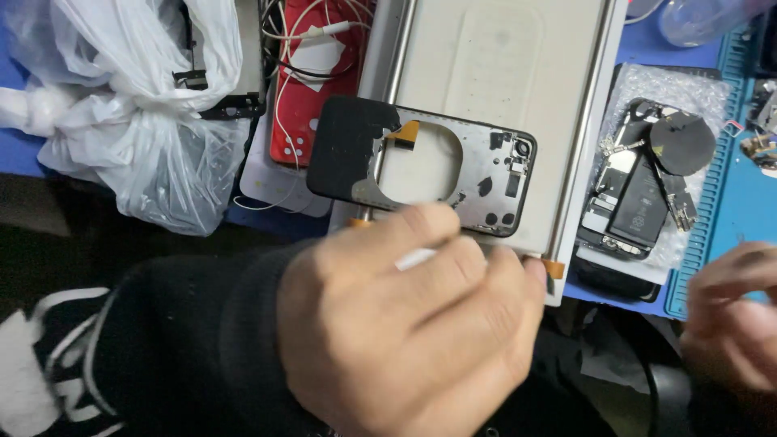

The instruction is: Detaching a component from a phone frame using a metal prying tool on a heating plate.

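My left hand (413, 324), in a black sleeve, fills the lower middle of the view. Its fingers grip the lower edge of a stripped phone back housing (486, 174), which it holds up flat. The housing is black and grey with a large round hole in its middle and a small orange strip at the hole's top edge. A thin white sliver (417, 259) shows between the fingers of that hand. My right hand (732, 316) is blurred at the lower right edge with its fingers curled. Whether it holds anything is unclear.
Under the housing lies a pale flat machine plate (502, 57) with metal rails. Phone parts (643, 194) sit on bubble wrap by a blue ridged mat (728, 194). At the left are a white plastic bag (137, 105) and a red item with white cables (312, 89).
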